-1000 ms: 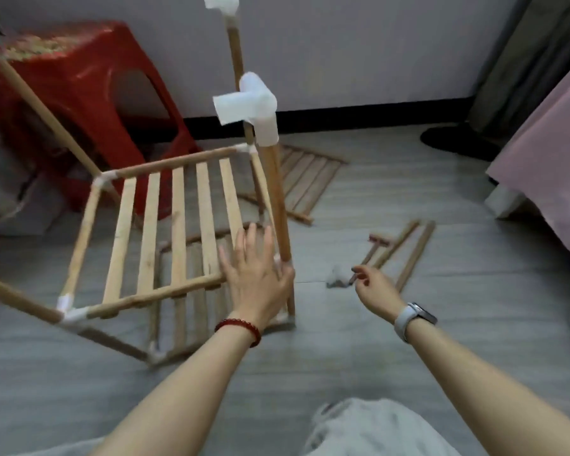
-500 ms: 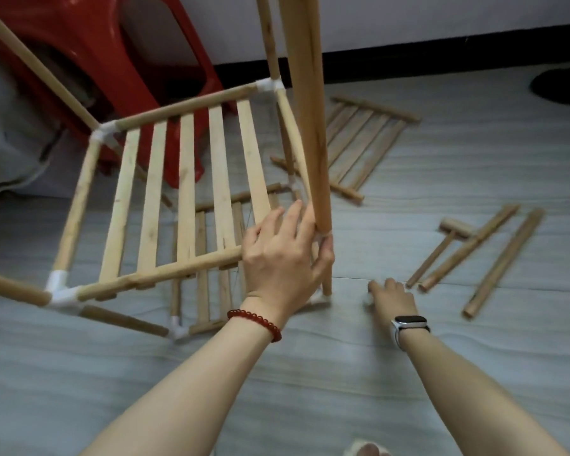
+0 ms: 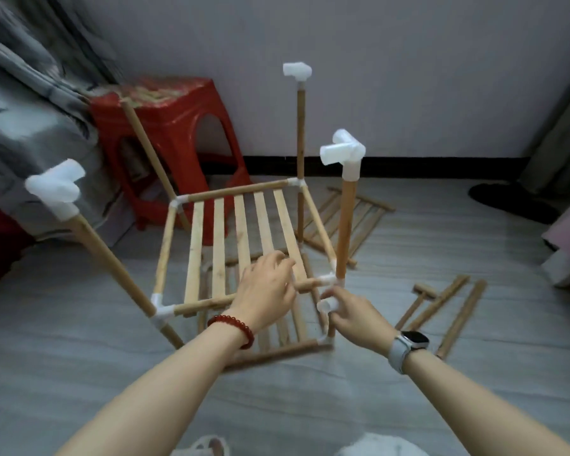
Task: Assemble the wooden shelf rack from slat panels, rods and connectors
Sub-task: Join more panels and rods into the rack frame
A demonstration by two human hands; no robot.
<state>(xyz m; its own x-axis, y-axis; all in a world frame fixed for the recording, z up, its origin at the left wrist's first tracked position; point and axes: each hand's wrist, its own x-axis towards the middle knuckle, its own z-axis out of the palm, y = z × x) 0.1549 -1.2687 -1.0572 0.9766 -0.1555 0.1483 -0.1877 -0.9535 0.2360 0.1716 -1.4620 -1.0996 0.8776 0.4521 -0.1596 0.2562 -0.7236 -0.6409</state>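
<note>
At frame centre, the left hand (image 3: pixel 266 287) grips the rack's front rail (image 3: pixel 208 303); the right hand (image 3: pixel 352 312) pinches a white connector (image 3: pixel 326 305).

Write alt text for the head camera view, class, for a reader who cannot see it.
A person's left hand grips the front rail of a half-built wooden shelf rack on the floor, while the right hand holds a white connector beside its corner post. Loose rods lie to the right; a red stool stands behind.
</note>
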